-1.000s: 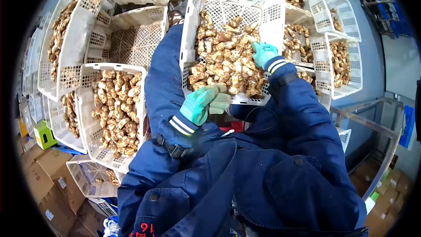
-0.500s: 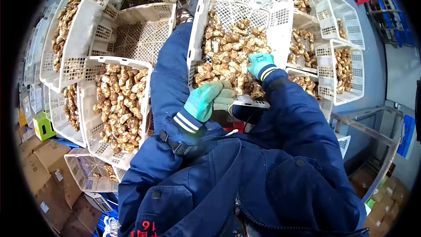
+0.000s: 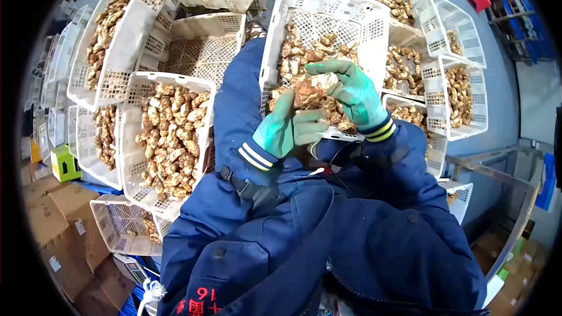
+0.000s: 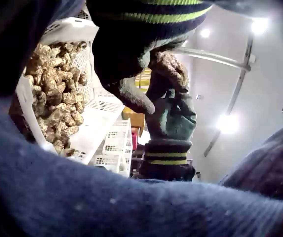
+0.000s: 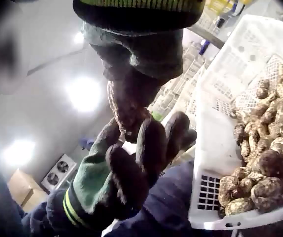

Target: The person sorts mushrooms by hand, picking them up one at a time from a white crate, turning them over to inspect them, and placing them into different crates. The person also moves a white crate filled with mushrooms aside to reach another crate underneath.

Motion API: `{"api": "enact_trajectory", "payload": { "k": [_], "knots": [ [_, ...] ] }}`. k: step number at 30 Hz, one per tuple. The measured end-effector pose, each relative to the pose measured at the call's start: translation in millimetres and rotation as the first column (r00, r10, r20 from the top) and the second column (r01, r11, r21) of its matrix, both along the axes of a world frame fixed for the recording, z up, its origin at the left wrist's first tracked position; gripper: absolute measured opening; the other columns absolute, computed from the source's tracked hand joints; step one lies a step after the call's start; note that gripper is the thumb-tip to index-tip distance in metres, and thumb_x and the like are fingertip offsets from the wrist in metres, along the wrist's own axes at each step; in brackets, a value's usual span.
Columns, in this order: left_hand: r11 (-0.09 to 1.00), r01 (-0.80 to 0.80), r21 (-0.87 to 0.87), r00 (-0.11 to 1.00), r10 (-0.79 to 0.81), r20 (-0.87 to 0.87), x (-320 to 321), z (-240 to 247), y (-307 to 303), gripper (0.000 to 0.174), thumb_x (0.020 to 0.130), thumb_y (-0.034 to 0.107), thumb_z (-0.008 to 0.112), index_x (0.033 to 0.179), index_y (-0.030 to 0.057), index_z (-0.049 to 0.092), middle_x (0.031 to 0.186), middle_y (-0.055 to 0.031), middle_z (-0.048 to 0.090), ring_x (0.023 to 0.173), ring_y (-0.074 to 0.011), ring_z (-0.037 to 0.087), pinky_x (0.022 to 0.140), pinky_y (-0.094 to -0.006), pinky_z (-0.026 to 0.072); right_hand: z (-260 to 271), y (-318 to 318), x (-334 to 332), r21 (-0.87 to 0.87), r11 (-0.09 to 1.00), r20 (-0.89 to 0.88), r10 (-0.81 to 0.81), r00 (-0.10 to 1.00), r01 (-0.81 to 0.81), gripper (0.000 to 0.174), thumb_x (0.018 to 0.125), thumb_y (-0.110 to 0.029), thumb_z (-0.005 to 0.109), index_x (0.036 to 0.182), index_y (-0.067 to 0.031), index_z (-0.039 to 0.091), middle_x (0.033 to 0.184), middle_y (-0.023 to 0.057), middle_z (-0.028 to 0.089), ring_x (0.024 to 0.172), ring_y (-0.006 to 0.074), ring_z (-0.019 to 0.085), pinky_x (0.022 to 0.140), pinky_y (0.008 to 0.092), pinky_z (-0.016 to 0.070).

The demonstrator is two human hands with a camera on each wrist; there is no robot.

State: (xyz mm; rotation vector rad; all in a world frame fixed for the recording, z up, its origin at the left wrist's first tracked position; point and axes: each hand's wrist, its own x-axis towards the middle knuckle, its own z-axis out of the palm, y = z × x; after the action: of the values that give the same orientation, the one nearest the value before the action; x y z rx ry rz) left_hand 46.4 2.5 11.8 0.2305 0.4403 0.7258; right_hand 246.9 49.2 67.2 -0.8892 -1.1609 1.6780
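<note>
A brown-and-white, mushroom-like piece is between the two gloved hands, over the near part of a white crate of similar pieces. The right hand grips its right end, thumb and fingers curled round it. From the lower left, the left hand holds the other end between thumb and fingers. In the right wrist view the piece hangs from the right hand into the curled fingers of the left hand. The left wrist view shows it above the right hand, beside the left hand.
A filled crate stands at the left, below a crate with a bare mesh floor. More part-filled crates are at the right, near a metal frame. Cardboard boxes and a green stool are at the lower left.
The right hand has risen from the pieces in the crate with one in its grip and turned toward the left hand. The left hand has shifted slightly right, its fingers now at the piece.
</note>
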Motion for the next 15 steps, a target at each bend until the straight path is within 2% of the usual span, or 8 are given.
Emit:
{"api": "enact_trajectory", "payload": {
  "k": [2, 5, 6, 9, 11, 12, 13, 15],
  "knots": [
    [0.984, -0.164, 0.068, 0.986, 0.163, 0.018, -5.5, 18.7, 7.7, 0.063, 0.098, 0.052, 0.041, 0.142, 0.0066, 0.038, 0.129, -0.0170, 0.055, 0.114, -0.0282, 0.060, 0.088, -0.0386, 0.0563, 1.9, -7.2, -13.7, 0.088, 0.989, -0.147, 0.127, 0.981, -0.115, 0.046, 0.080, -0.013, 0.064, 0.120, 0.0051, 0.053, 0.132, 0.0203, 0.053, 0.121, 0.0260, 0.053, 0.105, 0.0369, 0.0385],
    [0.939, -0.266, 0.218, 0.961, 0.275, -0.009, -23.8, 28.3, 13.2, 0.049, 0.101, 0.031, 0.046, 0.141, 0.0024, 0.038, 0.132, -0.0132, 0.053, 0.120, -0.0229, 0.055, 0.087, -0.0323, 0.0577, 11.7, -13.5, -13.4, 0.248, 0.949, -0.010, 0.202, 0.979, -0.193, 0.037, 0.080, -0.011, 0.062, 0.113, 0.0058, 0.059, 0.129, 0.0194, 0.055, 0.123, 0.0271, 0.050, 0.108, 0.0388, 0.0343],
    [0.929, -0.279, 0.244, 0.958, 0.286, 0.008, -27.2, 30.7, 16.0, 0.048, 0.101, 0.028, 0.046, 0.141, 0.0020, 0.037, 0.129, -0.0128, 0.055, 0.119, -0.0219, 0.056, 0.085, -0.0308, 0.0581, 16.0, -15.9, -10.7, 0.104, 0.991, 0.039, 0.076, 0.996, -0.079, 0.039, 0.085, -0.014, 0.061, 0.119, 0.0047, 0.057, 0.127, 0.0182, 0.057, 0.121, 0.0248, 0.052, 0.105, 0.0368, 0.0379],
    [0.905, -0.292, 0.309, 0.935, 0.338, -0.105, -30.5, 28.9, 19.1, 0.044, 0.100, 0.024, 0.050, 0.137, 0.0012, 0.043, 0.120, -0.0114, 0.060, 0.108, -0.0177, 0.061, 0.074, -0.0255, 0.0593, 6.6, -14.9, 2.1, -0.071, 0.995, 0.074, 0.071, 0.995, -0.066, 0.049, 0.091, -0.020, 0.059, 0.133, 0.0018, 0.047, 0.127, 0.0157, 0.056, 0.114, 0.0184, 0.056, 0.094, 0.0317, 0.0465],
    [0.899, -0.286, 0.331, 0.906, 0.366, -0.213, -33.8, 12.3, 24.2, 0.041, 0.099, 0.023, 0.051, 0.134, 0.0008, 0.047, 0.117, -0.0108, 0.061, 0.102, -0.0160, 0.063, 0.071, -0.0244, 0.0586, 11.7, -27.0, -17.2, -0.140, 0.981, 0.295, 0.172, 0.940, -0.136, 0.056, 0.090, -0.026, 0.062, 0.136, 0.0003, 0.045, 0.129, 0.0146, 0.055, 0.111, 0.0181, 0.057, 0.091, 0.0310, 0.0475],
    [0.932, -0.273, 0.236, 0.914, 0.329, -0.239, -35.2, 11.5, 21.2, 0.036, 0.099, 0.020, 0.052, 0.128, 0.0005, 0.052, 0.120, -0.0099, 0.060, 0.099, -0.0146, 0.063, 0.074, -0.0237, 0.0567, -5.1, -27.6, -20.4, 0.149, 0.968, 0.560, 0.085, 0.824, -0.201, 0.058, 0.087, -0.022, 0.063, 0.137, 0.0002, 0.044, 0.126, 0.0155, 0.058, 0.109, 0.0218, 0.059, 0.090, 0.0321, 0.0485],
    [0.903, -0.337, 0.266, 0.780, 0.426, -0.459, -24.9, 7.8, 15.0, 0.035, 0.098, 0.020, 0.052, 0.127, 0.0001, 0.053, 0.121, -0.0103, 0.061, 0.100, -0.0164, 0.064, 0.078, -0.0264, 0.0564, -21.6, -27.4, -22.0, 0.395, 0.857, 0.744, -0.088, 0.662, -0.330, 0.061, 0.084, -0.019, 0.064, 0.138, 0.0001, 0.042, 0.122, 0.0163, 0.061, 0.107, 0.0256, 0.061, 0.089, 0.0332, 0.0494],
    [0.796, -0.239, 0.557, 0.697, 0.540, -0.472, -31.5, -33.0, 15.4, 0.035, 0.100, 0.023, 0.049, 0.126, 0.0005, 0.053, 0.117, -0.0116, 0.062, 0.099, -0.0187, 0.064, 0.081, -0.0285, 0.0560, -19.3, -27.9, -25.0, 0.099, 0.931, 0.755, 0.161, 0.636, -0.352, 0.059, 0.084, -0.012, 0.061, 0.137, 0.0028, 0.043, 0.112, 0.0170, 0.065, 0.098, 0.0262, 0.065, 0.084, 0.0327, 0.0522]
  ]
}}
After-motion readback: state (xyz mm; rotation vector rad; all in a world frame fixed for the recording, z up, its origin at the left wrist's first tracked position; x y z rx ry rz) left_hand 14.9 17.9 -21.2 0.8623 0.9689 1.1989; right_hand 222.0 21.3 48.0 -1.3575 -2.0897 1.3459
